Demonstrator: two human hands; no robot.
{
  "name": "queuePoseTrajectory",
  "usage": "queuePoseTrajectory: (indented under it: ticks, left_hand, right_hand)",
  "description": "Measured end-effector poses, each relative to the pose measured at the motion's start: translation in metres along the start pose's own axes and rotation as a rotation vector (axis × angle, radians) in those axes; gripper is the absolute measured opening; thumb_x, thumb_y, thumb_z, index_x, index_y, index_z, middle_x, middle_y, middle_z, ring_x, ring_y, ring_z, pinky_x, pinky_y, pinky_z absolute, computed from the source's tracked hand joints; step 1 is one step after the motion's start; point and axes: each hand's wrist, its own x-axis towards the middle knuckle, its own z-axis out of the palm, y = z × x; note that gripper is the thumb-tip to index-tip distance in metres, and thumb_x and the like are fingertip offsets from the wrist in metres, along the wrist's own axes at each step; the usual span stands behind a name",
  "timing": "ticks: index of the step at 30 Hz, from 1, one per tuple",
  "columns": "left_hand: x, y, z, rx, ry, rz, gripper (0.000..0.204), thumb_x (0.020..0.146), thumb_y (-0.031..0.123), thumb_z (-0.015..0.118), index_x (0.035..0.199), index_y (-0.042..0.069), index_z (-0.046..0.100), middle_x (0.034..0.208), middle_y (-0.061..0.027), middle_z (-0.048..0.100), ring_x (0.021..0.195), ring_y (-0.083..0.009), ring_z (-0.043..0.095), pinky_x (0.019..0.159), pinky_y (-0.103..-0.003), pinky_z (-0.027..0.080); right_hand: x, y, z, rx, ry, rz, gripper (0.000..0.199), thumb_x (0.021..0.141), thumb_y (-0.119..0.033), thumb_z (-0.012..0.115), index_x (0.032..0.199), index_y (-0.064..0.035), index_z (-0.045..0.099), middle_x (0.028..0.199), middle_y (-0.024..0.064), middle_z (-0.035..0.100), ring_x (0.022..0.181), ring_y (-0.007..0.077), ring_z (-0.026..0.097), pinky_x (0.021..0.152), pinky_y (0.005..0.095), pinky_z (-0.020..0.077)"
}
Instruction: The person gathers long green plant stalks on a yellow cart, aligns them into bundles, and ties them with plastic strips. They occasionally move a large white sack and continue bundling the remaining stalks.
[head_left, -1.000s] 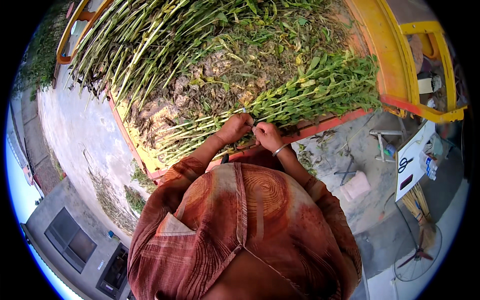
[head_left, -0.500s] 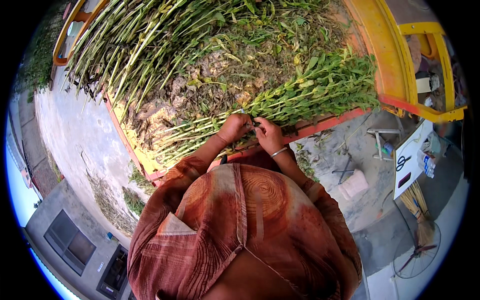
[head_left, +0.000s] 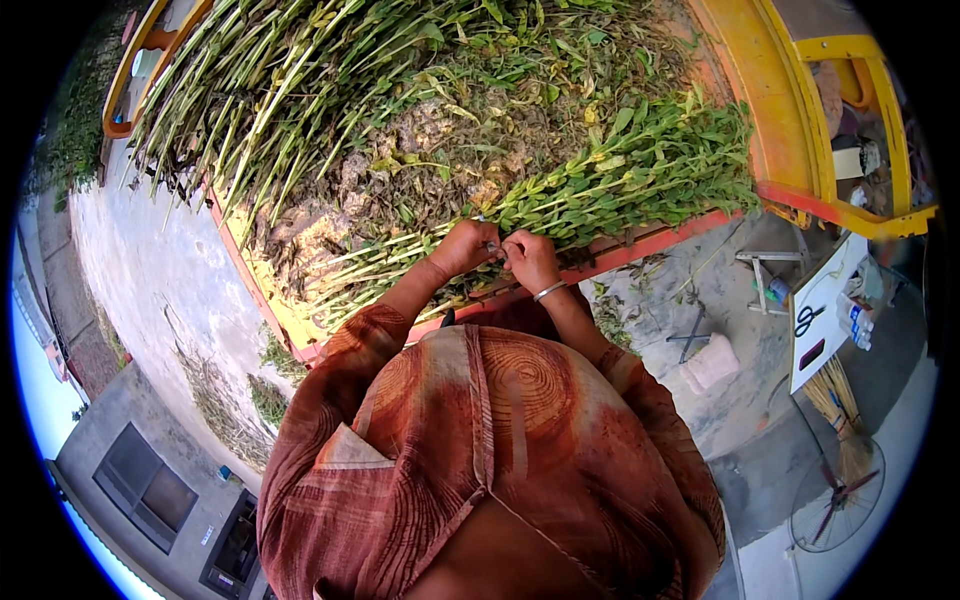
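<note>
One left hand [head_left: 466, 247], one right hand [head_left: 532, 262], close together. Fingers [head_left: 514, 248] curled; whether gripping anything, I cannot tell. Leafy stalk bundle [head_left: 612, 190] lies just beside, along the red bed edge [head_left: 690, 233].

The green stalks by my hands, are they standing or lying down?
Lying down: the green stalks stretch lengthwise along the red edge.

Bright daylight whitens the concrete [head_left: 130, 230] left of the cart bed [head_left: 650, 246]; shadow lies beneath the bed's near edge. Fisheye curvature bends the building [head_left: 165, 420] at its lower left, within a black, blue-fringed surround.
</note>
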Motion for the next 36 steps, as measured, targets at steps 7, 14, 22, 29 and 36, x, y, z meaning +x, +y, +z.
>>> queuePoseTrajectory:
  ticks: [7,14,22,29,36]
  left_hand:
    - [-0.010,-0.007,0.008,-0.686,0.030,-0.229,0.012,0.073,-0.006,0.069,0.069,0.002,0.061,0.074,-0.0054,0.065,0.068,-0.0114,0.060,0.062,-0.027,0.049]
    - [-0.014,0.003,0.016,-0.315,0.212,-0.227,0.013,0.066,-0.004,0.069,0.065,0.004,0.060,0.073,-0.0048,0.065,0.067,-0.0164,0.062,0.061,-0.028,0.050]
    - [0.009,0.022,-0.003,0.438,0.278,0.436,0.014,0.059,0.005,0.062,0.070,0.007,0.054,0.078,-0.0039,0.059,0.066,-0.0226,0.057,0.060,-0.034,0.047]
    - [0.011,0.004,0.013,0.388,0.509,0.375,0.018,0.058,0.007,0.064,0.071,0.008,0.051,0.078,-0.0043,0.056,0.070,-0.0227,0.055,0.062,-0.033,0.046]
    - [0.003,0.015,0.003,0.371,0.531,0.274,0.018,0.058,0.004,0.067,0.068,0.010,0.053,0.071,-0.0031,0.056,0.067,-0.0245,0.056,0.072,-0.036,0.044]
  right_hand:
    - [-0.017,0.008,0.004,0.019,0.048,-0.065,0.005,0.080,-0.006,0.056,0.077,-0.0023,0.055,0.060,0.0129,0.057,0.054,0.0311,0.058,0.051,0.0366,0.0449]
    - [-0.016,-0.003,0.006,-0.233,0.026,-0.167,0.005,0.080,-0.010,0.058,0.082,-0.0055,0.056,0.079,0.0143,0.059,0.071,0.0347,0.059,0.057,0.0412,0.0461]
    - [0.014,-0.015,-0.009,-0.232,0.110,-0.200,0.024,0.074,0.000,0.057,0.097,-0.0078,0.061,0.083,0.0123,0.058,0.072,0.0338,0.058,0.061,0.0400,0.0473]
    - [0.019,-0.007,-0.006,-0.234,0.076,-0.217,0.018,0.071,0.002,0.057,0.085,-0.0058,0.063,0.085,0.0104,0.056,0.073,0.0319,0.058,0.062,0.0396,0.0470]
    - [0.013,-0.016,-0.007,-0.402,0.065,-0.232,0.007,0.076,-0.005,0.058,0.083,-0.0038,0.056,0.086,0.0123,0.051,0.065,0.0314,0.058,0.057,0.0396,0.0482]
